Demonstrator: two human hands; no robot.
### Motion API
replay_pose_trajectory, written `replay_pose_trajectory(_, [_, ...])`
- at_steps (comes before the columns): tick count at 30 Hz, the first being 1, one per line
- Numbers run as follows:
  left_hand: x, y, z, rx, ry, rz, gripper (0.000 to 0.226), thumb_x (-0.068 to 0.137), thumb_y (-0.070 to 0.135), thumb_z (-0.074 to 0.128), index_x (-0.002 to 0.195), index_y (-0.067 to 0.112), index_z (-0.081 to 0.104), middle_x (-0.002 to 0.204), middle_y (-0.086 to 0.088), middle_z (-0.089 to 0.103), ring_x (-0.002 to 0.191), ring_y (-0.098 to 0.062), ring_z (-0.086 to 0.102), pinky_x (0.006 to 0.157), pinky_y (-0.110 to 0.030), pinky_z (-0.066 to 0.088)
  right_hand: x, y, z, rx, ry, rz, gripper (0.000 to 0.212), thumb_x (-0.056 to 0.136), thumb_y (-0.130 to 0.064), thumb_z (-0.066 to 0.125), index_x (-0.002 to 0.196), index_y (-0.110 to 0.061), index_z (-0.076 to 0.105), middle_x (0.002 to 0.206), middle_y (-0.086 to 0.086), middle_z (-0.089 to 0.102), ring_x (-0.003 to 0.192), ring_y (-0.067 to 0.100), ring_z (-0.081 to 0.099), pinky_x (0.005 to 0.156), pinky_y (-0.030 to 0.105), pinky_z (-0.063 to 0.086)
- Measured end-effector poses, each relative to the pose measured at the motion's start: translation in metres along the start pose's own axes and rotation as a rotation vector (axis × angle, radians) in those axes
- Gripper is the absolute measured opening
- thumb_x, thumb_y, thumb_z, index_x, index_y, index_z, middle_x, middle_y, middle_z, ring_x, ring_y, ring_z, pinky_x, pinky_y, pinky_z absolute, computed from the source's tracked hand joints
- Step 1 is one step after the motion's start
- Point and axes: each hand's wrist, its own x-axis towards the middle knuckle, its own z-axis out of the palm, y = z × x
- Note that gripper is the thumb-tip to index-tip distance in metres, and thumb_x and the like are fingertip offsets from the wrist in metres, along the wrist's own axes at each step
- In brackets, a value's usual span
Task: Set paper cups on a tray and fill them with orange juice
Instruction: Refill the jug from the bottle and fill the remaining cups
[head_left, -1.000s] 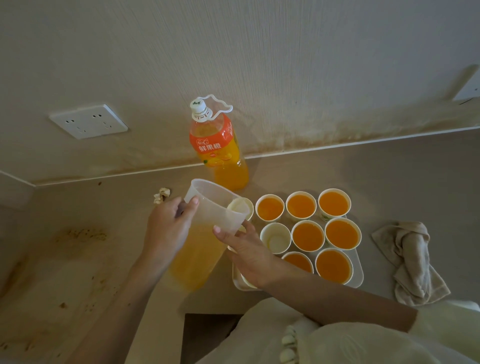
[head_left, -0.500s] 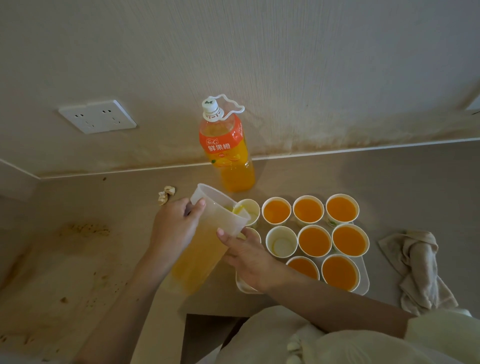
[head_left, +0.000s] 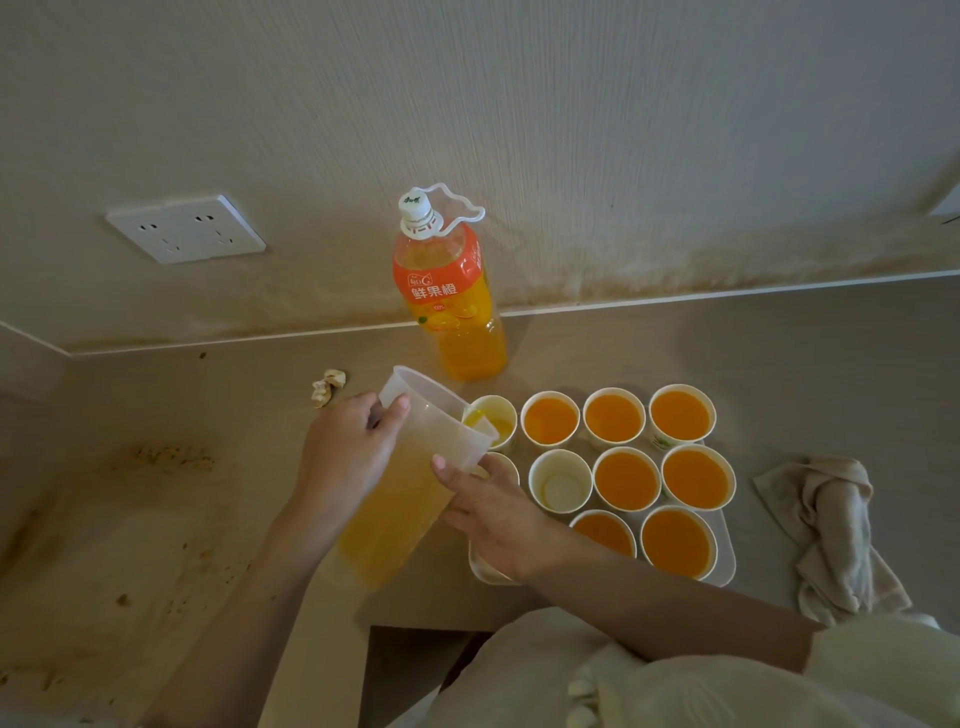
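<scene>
Paper cups stand in rows on a pale tray (head_left: 725, 551) at the right of the table (head_left: 779, 353), and most of the job looks done. Seven cups are filled close to the brim with orange juice: three in the back row (head_left: 614, 417), two at the right of the middle row (head_left: 697, 477) and two in the front row (head_left: 678, 543).

The back-left cup (head_left: 500, 422) is being filled at this moment. A clear pitcher (head_left: 410, 483), about half full of juice, is tilted with its spout over that cup, which holds only a shallow pool. The left grip (head_left: 345, 452) is clenched round the pitcher near its rim. The right grip (head_left: 488, 512) has its thumb pressed to the pitcher's side, but I cannot tell whether its fingers wrap the pitcher or merely steady it, since they are partly hidden.

What remains: the empty cup (head_left: 561, 480) in the middle row shows a bare bottom. Another cup (head_left: 505, 461) just left of it is mostly covered by the pitcher and the right grip, so its level is unclear. The tray's front-left corner lies under that grip, and a further cup may sit there.

An orange juice bottle (head_left: 452, 306), capped, stands upright against the wall behind the tray. A crumpled cloth (head_left: 831, 530) lies right of the tray.
</scene>
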Motion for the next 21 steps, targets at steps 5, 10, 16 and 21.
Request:
replay_pose_trajectory(5, [0.0013, 0.0002, -0.0006, 0.02, 0.001, -0.001, 0.044, 0.095, 0.036, 0.051, 0.06, 0.011, 0.041, 0.058, -0.003, 0.044, 0.058, -0.022, 0.044, 0.056, -0.035, 0.03, 0.0007, -0.0002, 0.0003, 0.02, -0.012, 0.005, 0.086, 0.065, -0.027, 0.083, 0.139, -0.014, 0.041, 0.129, 0.012, 0.061, 0.12, 0.03, 0.059, 0.101, 0.045, 0.049])
replay_pose_trajectory(10, [0.0017, 0.001, -0.0014, 0.021, -0.001, 0.001, 0.044, 0.095, 0.036, 0.051, 0.061, 0.009, 0.043, 0.058, -0.004, 0.045, 0.058, -0.022, 0.045, 0.057, -0.035, 0.031, -0.0003, -0.0017, 0.0018, 0.051, -0.012, 0.018, 0.083, 0.068, -0.024, 0.082, 0.139, -0.013, 0.041, 0.128, 0.014, 0.062, 0.118, 0.03, 0.06, 0.094, 0.041, 0.055])
replay_pose_trajectory(16, [0.0001, 0.0017, -0.0026, 0.017, -0.01, -0.006, 0.044, 0.095, 0.037, 0.05, 0.061, 0.011, 0.042, 0.059, -0.003, 0.045, 0.059, -0.023, 0.046, 0.058, -0.036, 0.033, -0.0008, -0.0014, 0.0021, 0.055, -0.015, 0.028, 0.082, 0.069, -0.024, 0.082, 0.139, -0.013, 0.04, 0.129, 0.013, 0.062, 0.118, 0.03, 0.06, 0.091, 0.04, 0.056])
replay_pose_trajectory(21, [-0.0007, 0.0025, -0.0029, 0.031, -0.012, -0.004, 0.044, 0.095, 0.037, 0.05, 0.061, 0.011, 0.042, 0.058, -0.003, 0.044, 0.058, -0.023, 0.045, 0.059, -0.036, 0.034, -0.0021, -0.0009, 0.0023, 0.059, -0.015, 0.035, 0.082, 0.069, -0.024, 0.081, 0.14, -0.015, 0.039, 0.129, 0.013, 0.062, 0.118, 0.03, 0.06, 0.091, 0.039, 0.056])
